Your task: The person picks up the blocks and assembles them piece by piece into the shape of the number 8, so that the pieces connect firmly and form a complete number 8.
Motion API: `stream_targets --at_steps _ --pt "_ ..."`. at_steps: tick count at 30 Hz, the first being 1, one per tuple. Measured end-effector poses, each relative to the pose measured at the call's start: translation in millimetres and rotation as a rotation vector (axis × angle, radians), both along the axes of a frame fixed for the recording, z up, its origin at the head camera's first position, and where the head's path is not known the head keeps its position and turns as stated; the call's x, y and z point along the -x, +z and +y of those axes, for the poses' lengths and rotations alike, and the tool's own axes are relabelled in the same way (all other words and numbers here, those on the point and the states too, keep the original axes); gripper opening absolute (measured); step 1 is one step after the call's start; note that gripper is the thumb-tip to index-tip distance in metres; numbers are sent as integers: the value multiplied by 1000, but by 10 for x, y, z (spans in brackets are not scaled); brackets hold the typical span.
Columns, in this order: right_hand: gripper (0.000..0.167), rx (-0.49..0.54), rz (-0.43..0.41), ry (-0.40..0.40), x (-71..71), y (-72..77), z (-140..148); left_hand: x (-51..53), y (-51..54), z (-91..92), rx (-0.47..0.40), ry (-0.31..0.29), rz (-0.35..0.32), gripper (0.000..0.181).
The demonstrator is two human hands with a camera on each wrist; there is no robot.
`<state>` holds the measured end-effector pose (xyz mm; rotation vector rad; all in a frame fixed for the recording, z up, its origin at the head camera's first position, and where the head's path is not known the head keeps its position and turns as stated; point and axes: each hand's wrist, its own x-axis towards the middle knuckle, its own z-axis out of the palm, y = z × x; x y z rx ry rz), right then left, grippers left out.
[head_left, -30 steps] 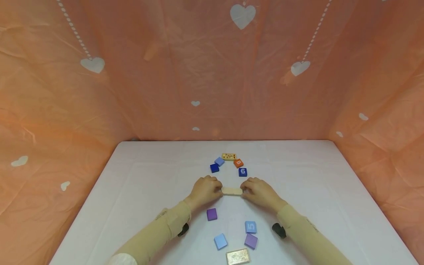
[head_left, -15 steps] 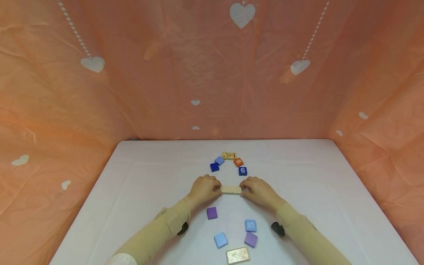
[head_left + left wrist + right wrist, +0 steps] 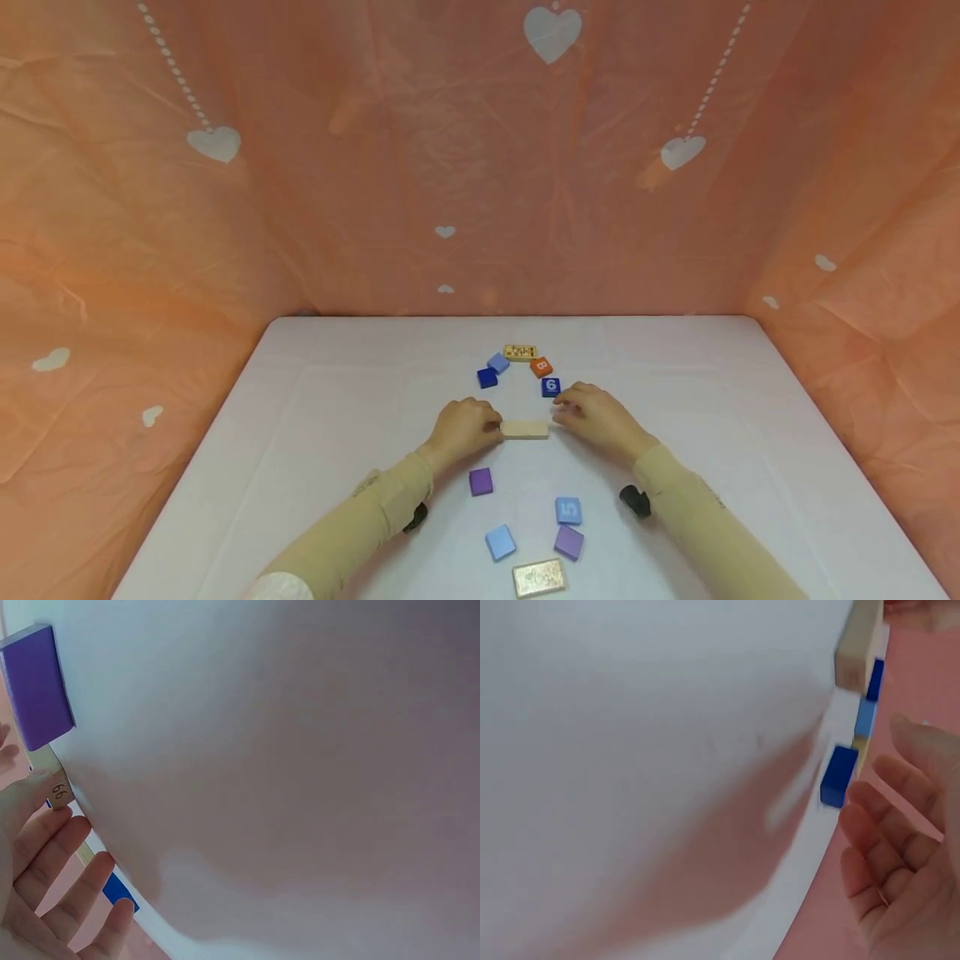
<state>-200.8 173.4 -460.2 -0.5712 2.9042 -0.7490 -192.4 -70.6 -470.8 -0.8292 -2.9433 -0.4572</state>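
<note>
A pale wooden block point(image 3: 524, 430) lies crosswise on the white table between the two hands. The left hand point(image 3: 463, 432) pinches its left end; in the left wrist view, thumb and index finger of that hand point(image 3: 56, 877) hold the end marked 66. Off the block's right end is the right hand point(image 3: 598, 419), its fingers loosely bent around nothing. The right wrist view shows this hand point(image 3: 907, 840) apart from the wooden block point(image 3: 856, 652), beside a dark blue block point(image 3: 839, 777). From the head, that blue block point(image 3: 551, 387) bears a 6.
Behind the hands lie a gold block point(image 3: 520, 352), an orange block point(image 3: 541, 367), a light blue block point(image 3: 498, 362) and a dark blue one point(image 3: 487, 377). Nearer are purple blocks point(image 3: 481, 482) point(image 3: 569, 542), light blue ones point(image 3: 500, 542) point(image 3: 568, 510) and a gold block point(image 3: 539, 577).
The right hand has let go of the wooden block's right end and moved slightly right and away from the camera. The left hand keeps its hold, and the block has barely shifted.
</note>
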Motion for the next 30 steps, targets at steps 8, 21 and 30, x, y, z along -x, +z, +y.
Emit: stream_targets --at_steps 8,21,30 --pt "26 21 47 -77 214 70 78 3 6 -8 1 9 -1 23" --pt "30 -11 11 -88 393 -2 2 -12 43 19 0 22 -26 22" --pt "27 -27 -27 -100 430 -48 -14 4 17 27 54 14 -5 22"
